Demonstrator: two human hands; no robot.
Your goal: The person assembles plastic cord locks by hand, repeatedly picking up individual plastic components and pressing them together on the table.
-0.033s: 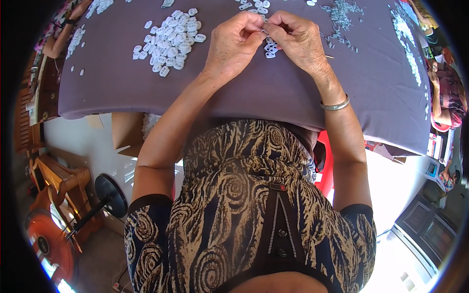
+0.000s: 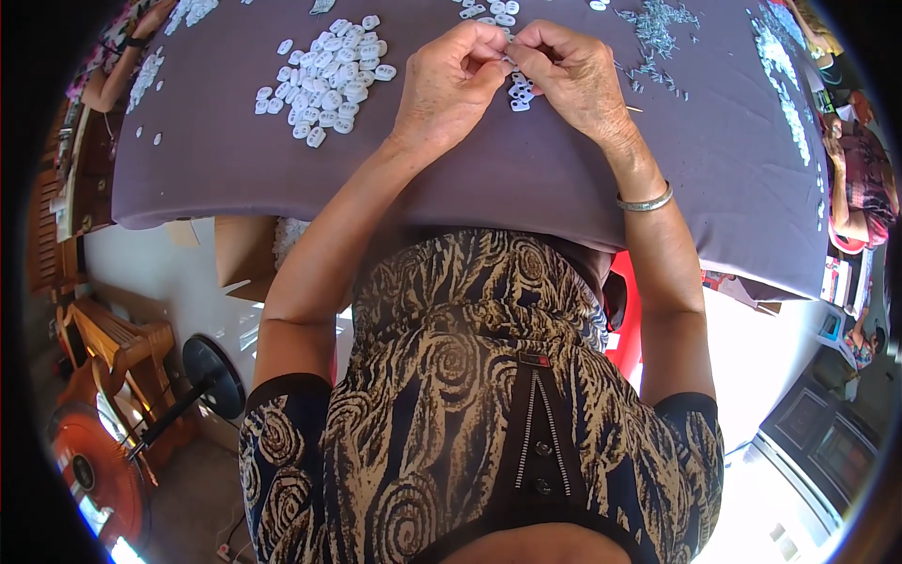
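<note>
My left hand [image 2: 449,86] and my right hand [image 2: 575,83] meet fingertip to fingertip above the far middle of the table, both closed in a pinch. Between them shows a sliver of a small white plastic piece [image 2: 508,60], mostly hidden by the fingers. Just below the fingertips lie several white pieces with dark holes [image 2: 520,98]. Left of my left hand spreads a pile of small oval white plastic pieces [image 2: 331,80]. Beyond my fingers sit more white pieces [image 2: 498,11]. Right of my right hand is a scatter of tiny grey metal-looking parts [image 2: 658,33].
A purple-grey cloth covers the table [image 2: 235,179]. A thin wooden stick [image 2: 634,109] lies beside my right wrist. Other people's arms [image 2: 111,80] reach in at both sides, near more white pieces [image 2: 785,80]. A cardboard box [image 2: 240,249] and an orange fan [image 2: 99,470] stand lower left.
</note>
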